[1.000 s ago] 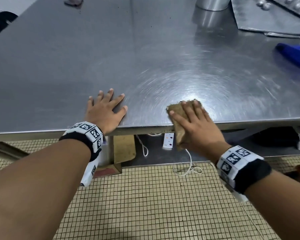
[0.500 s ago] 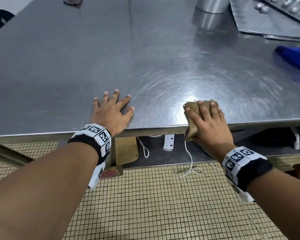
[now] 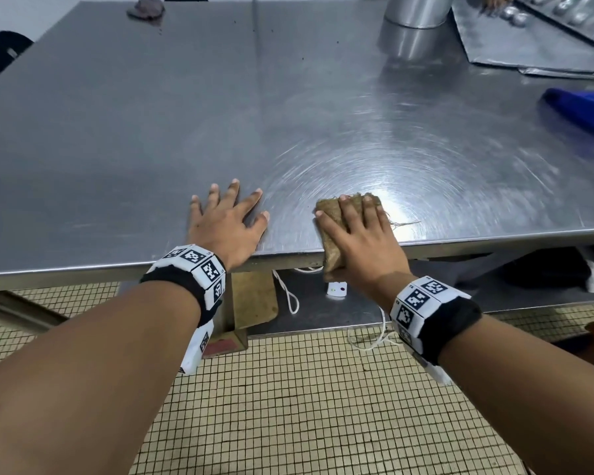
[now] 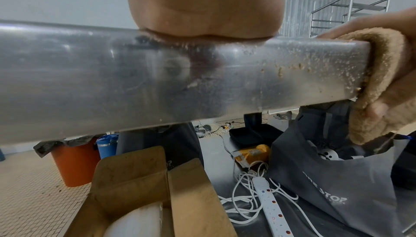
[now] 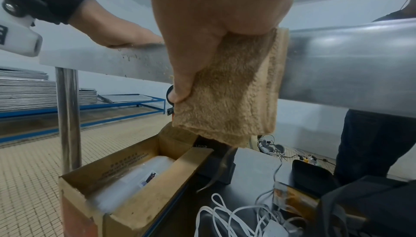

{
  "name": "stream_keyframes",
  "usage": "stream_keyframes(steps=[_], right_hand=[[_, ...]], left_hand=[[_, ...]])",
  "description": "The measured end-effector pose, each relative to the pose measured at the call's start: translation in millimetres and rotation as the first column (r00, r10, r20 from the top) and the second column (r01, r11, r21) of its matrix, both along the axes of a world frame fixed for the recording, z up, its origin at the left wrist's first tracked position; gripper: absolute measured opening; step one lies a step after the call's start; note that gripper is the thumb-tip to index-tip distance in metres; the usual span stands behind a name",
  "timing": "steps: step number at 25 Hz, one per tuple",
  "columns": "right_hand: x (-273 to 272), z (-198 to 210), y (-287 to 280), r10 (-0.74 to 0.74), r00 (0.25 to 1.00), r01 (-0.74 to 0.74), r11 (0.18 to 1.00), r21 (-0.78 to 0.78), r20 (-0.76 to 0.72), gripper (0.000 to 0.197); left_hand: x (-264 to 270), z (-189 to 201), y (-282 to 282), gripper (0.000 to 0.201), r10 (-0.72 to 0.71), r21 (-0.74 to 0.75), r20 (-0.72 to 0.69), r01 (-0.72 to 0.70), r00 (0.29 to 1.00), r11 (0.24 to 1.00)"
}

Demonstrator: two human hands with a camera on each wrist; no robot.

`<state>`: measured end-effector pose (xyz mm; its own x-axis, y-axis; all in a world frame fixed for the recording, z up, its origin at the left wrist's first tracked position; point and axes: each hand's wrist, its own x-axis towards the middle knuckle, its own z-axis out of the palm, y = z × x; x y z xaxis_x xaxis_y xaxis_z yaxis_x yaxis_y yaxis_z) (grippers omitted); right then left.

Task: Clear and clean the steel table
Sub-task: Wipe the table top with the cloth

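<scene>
The right hand (image 3: 357,241) had slid back left along the worktop's (image 3: 151,132) near edge, closing on the left hand (image 3: 225,224) after swinging right half a second earlier. Its fingers (image 3: 345,214) lay flat on the brown cloth (image 3: 330,214), thumb pinching the part draped over the front lip. The left hand's fingers were spread apart, pressed flat on the steel. Crumbs (image 4: 292,68) clung to the lip, so the edge likely needed more passes; the blue object (image 3: 583,108) remained at the right edge.
</scene>
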<state>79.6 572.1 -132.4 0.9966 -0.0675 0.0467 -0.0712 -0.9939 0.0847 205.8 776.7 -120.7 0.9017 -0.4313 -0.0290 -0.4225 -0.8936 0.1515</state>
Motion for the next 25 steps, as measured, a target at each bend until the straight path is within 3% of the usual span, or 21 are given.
stream_keyframes(steps=[4, 11, 14, 18, 22, 25], right_hand=[[2, 0, -2, 0.096, 0.995, -0.096, 0.995, 0.010, -0.025, 0.105], [12, 19, 18, 0.303, 0.949, -0.290, 0.948, 0.134, -0.087, 0.076], [15, 35, 17, 0.391, 0.920, -0.376, 0.892, 0.252, -0.011, 0.062], [34, 69, 12, 0.207, 0.973, -0.229, 0.905, 0.357, 0.100, 0.052], [64, 87, 3, 0.090, 0.955, -0.147, 0.971, 0.190, 0.281, 0.050], [64, 70, 7, 0.070, 0.995, -0.083, 0.982, 0.168, 0.076, 0.057]], left_hand=[[0, 2, 0, 0.060, -0.003, 0.011, -0.016, 0.004, 1.000, 1.000], [2, 7, 2, 0.058, -0.022, 0.026, -0.048, 0.023, 0.999, 0.999], [4, 9, 5, 0.057, -0.042, 0.014, -0.065, 0.043, 0.997, 0.999], [5, 11, 11, 0.056, -0.067, 0.003, -0.078, 0.067, 0.995, 0.998], [5, 9, 18, 0.055, -0.092, -0.017, -0.085, 0.091, 0.992, 0.996], [3, 7, 20, 0.054, -0.093, -0.035, -0.078, 0.091, 0.993, 0.995]])
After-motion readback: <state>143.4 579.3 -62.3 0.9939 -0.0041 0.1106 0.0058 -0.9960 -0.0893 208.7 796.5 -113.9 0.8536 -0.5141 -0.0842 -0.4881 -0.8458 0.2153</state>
